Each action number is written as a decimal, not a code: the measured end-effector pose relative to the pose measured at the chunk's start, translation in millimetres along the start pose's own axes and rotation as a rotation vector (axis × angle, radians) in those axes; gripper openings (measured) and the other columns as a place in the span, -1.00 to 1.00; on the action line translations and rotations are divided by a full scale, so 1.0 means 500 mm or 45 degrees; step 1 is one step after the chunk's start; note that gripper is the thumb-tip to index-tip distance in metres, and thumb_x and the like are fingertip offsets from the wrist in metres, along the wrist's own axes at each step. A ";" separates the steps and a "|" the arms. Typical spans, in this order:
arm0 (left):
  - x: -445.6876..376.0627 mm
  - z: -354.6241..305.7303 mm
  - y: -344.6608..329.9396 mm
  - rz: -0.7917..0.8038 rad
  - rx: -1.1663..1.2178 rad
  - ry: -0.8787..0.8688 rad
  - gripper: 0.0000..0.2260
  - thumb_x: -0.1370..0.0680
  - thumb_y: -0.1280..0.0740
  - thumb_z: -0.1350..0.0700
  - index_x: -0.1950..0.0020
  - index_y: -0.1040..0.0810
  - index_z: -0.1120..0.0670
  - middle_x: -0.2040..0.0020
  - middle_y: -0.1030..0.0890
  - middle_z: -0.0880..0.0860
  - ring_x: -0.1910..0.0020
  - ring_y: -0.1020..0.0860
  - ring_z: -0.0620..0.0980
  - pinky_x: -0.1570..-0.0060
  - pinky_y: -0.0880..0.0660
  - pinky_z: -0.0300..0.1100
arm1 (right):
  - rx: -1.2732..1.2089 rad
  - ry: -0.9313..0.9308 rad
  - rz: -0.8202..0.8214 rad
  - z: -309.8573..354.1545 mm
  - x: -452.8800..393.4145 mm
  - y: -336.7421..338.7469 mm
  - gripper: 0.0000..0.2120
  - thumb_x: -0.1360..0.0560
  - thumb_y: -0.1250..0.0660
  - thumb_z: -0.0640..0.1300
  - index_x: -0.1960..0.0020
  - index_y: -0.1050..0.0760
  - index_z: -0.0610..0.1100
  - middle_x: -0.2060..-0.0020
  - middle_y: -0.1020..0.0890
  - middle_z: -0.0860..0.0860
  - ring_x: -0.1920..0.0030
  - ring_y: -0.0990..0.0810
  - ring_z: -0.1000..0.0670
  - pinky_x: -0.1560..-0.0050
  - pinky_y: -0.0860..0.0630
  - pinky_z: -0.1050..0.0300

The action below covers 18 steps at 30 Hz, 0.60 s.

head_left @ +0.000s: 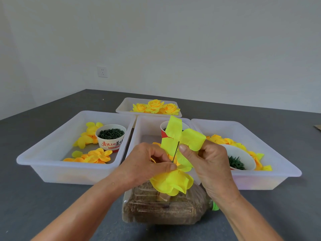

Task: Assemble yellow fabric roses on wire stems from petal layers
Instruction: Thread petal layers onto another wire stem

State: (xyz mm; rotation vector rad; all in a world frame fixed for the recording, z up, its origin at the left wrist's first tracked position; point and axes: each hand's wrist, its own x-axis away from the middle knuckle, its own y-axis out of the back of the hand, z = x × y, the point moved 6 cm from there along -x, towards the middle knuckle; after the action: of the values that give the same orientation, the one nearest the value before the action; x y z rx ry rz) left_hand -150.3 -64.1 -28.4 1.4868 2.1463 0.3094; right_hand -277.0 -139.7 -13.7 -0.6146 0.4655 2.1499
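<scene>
A thin dark wire stem (175, 152) stands up between my hands, its base stuck in a plastic bottle (166, 207) lying on its side. My left hand (147, 166) pinches the stem just above a bunched yellow petal layer (172, 183) threaded low on the wire. My right hand (208, 160) holds a flat yellow-green petal layer (182, 138) with the wire tip poking through its middle. Several finished yellow roses (156, 106) lie in the far tray (125, 105).
Three white trays sit side by side on the grey table. The left tray (52, 136) holds loose yellow petals (92, 156) and a paper cup of dark green pieces (111, 136). The right tray (271, 145) holds petals and another cup (238, 159). A third cup (164, 129) stands in the middle tray.
</scene>
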 end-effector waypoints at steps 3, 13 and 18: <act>0.000 -0.001 0.000 0.002 -0.012 0.001 -0.91 -0.39 -0.49 0.10 0.32 -0.66 -0.01 0.26 -0.62 -0.01 0.28 -0.53 -0.18 0.24 -0.47 -0.30 | 0.015 0.011 -0.005 0.004 -0.001 0.000 -0.86 -0.41 -0.38 -0.04 0.05 -0.64 0.09 0.12 -0.70 0.16 0.05 -0.67 0.11 0.06 -0.58 0.25; 0.001 0.000 0.001 -0.003 -0.006 -0.015 -0.82 -0.39 -0.50 0.11 0.38 -0.63 -0.11 0.29 -0.62 -0.06 0.30 -0.52 -0.20 0.25 -0.47 -0.32 | 0.335 0.276 -0.008 0.046 -0.003 0.000 -0.79 -0.44 -0.42 -0.23 0.13 -0.58 0.09 0.28 -0.60 0.23 0.20 -0.55 0.24 0.17 -0.39 0.48; 0.001 0.004 0.002 0.002 -0.010 -0.012 -0.87 -0.39 -0.49 0.10 0.34 -0.65 -0.08 0.24 -0.63 0.00 0.27 -0.53 -0.18 0.22 -0.49 -0.25 | 0.662 0.556 -0.037 0.077 -0.001 -0.001 -0.78 -0.36 -0.39 -0.34 0.02 -0.67 -0.20 0.13 -0.69 -0.01 0.08 -0.65 0.05 0.05 -0.54 0.23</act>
State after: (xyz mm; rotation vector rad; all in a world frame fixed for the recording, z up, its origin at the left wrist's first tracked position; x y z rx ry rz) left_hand -148.7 -63.6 -29.5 1.4830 2.1346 0.3102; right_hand -286.6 -119.8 18.2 -0.7765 1.1957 1.7533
